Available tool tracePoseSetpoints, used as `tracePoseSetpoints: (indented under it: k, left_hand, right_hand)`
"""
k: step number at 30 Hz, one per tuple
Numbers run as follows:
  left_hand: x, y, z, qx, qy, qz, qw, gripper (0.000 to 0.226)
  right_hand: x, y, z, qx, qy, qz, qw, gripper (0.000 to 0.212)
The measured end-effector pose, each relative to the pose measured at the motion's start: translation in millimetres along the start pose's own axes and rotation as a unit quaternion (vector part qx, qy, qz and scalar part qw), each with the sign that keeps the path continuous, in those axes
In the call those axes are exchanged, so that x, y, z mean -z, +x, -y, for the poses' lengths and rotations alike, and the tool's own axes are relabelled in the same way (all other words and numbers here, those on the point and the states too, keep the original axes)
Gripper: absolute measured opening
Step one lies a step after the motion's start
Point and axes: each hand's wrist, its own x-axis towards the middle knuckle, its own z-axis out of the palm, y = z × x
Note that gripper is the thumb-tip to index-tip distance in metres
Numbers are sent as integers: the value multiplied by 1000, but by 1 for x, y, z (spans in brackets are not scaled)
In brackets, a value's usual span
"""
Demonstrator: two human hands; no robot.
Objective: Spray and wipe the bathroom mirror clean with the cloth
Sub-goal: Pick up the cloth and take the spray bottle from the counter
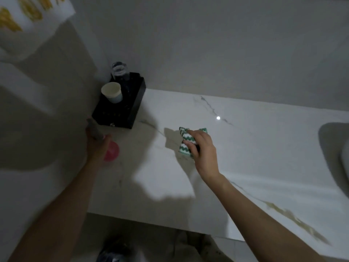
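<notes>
Gripping the bunched green-and-white zigzag-striped cloth (186,142) at frame centre, my right hand (203,152) curls its fingers over it on the white marble countertop (245,148). At left, my left hand (97,143) wraps a blurred pink spray bottle (111,153), below a black tray (120,106) holding a pale cup (112,92).

2 bare forearms, no sleeves, watch or rings visible; left hand (96,142) blurred, right hand (203,148) sharper.
</notes>
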Motion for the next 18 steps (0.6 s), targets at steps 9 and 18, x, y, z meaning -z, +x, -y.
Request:
tracePoseSetpoints:
  k: [9, 18]
  left_hand:
    - [-75, -63, -143, -144, -77, 153, 975, 68]
    - [-149, -178, -358, -256, -182, 151, 937, 55]
  right_hand:
    - [73, 17, 6, 8, 57, -86, 995, 39]
    - [252, 46, -20, 59, 62, -213, 973, 29]
